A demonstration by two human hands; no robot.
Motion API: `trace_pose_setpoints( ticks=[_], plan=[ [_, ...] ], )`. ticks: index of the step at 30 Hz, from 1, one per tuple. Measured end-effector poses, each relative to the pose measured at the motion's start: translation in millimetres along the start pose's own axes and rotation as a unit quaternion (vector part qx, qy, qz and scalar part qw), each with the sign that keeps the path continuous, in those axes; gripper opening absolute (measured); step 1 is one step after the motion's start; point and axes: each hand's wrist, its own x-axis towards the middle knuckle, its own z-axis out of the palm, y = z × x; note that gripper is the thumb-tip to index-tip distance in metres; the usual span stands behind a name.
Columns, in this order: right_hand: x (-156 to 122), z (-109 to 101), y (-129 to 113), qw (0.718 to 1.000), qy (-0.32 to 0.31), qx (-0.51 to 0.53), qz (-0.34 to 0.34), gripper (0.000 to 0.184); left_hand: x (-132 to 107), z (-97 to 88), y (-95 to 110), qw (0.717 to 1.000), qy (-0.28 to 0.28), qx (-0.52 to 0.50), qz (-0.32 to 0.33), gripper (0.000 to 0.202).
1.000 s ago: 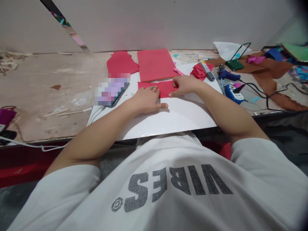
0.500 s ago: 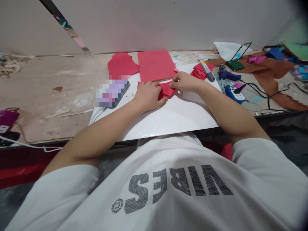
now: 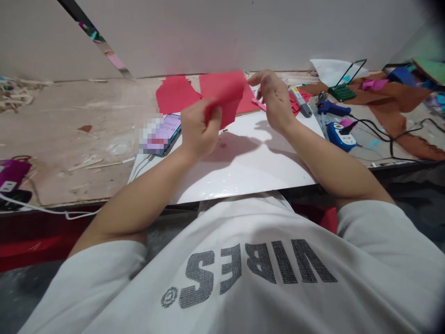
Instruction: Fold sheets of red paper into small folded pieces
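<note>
My left hand (image 3: 200,127) is closed around a piece of red paper (image 3: 226,104), lifted above the white board (image 3: 239,171) and blurred by motion. To its right my right hand (image 3: 273,97) is raised, fingers bent and apart, with nothing visible in them. Behind the held piece a larger red sheet (image 3: 217,80) lies flat, partly covered. Another red sheet (image 3: 176,95) with a curved cut edge is to its left. A small pink item (image 3: 259,104) rests by my right hand; its kind is unclear.
A phone (image 3: 166,132) lies left of my left hand. On the right are a grey utility knife (image 3: 301,102) on small red pieces (image 3: 306,96), a blue glue gun (image 3: 333,109), a blue power socket (image 3: 341,136) with a black cord, and brown sheets (image 3: 389,109).
My left hand has lifted the red piece off the white board and tilted it up. My right hand has let go of its edge and moved up and to the right.
</note>
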Motion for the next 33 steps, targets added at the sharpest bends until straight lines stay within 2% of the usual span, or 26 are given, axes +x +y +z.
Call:
trace_pose_setpoints(
  ticks=[2,4,6,8,10,12,15,18,22,26,28,30,31,33],
  plan=[
    [-1,3,4,0.997,-0.037,0.066,-0.023,0.096,1,7.8,-6,0.984,0.109,-0.137,-0.022,0.061],
    [-2,12,7,0.986,-0.086,0.133,-0.049,0.103,3,16.9,-8,0.961,0.126,-0.243,-0.047,0.065],
    [-4,22,9,0.973,-0.123,0.183,-0.062,0.104,6,23.9,-10,0.944,0.086,-0.309,-0.080,0.064],
    [-5,27,10,0.964,-0.149,0.211,-0.055,0.089,10,26.8,-17,0.936,0.049,-0.329,-0.117,0.061],
    [-2,25,12,0.961,-0.171,0.215,-0.038,0.070,15,25.3,-29,0.935,0.042,-0.319,-0.148,0.058],
    [4,14,20,0.963,-0.191,0.190,-0.021,0.060,21,21.1,-43,0.939,0.029,-0.288,-0.185,0.059],
    [21,-10,44,0.970,-0.215,0.112,-0.004,0.056,25,15.4,-58,0.942,-0.043,-0.218,-0.252,0.059],
    [37,-27,72,0.961,-0.275,-0.009,-0.015,0.059,16,17.8,-63,0.925,-0.129,-0.210,-0.290,0.064],
    [43,-26,88,0.949,-0.285,-0.129,-0.046,0.044,-2,31.3,-66,0.911,-0.242,-0.215,-0.254,0.085],
    [36,-19,75,0.950,-0.231,-0.182,-0.109,0.034,-8,36.8,-77,0.911,-0.285,-0.220,-0.203,0.106],
    [32,-18,64,0.952,-0.183,-0.203,-0.138,0.032,-7,34.3,-81,0.915,-0.288,-0.217,-0.179,0.105],
    [26,-18,53,0.963,-0.146,-0.175,-0.144,0.033,-6,30.6,-82,0.920,-0.289,-0.208,-0.165,0.099],
    [23,-17,47,0.969,-0.146,-0.145,-0.139,0.034,-6,29.1,-82,0.922,-0.289,-0.202,-0.159,0.095],
    [15,-14,38,0.970,-0.187,-0.091,-0.125,0.032,-7,26.9,-82,0.932,-0.292,-0.175,-0.121,0.088]
  ],
)
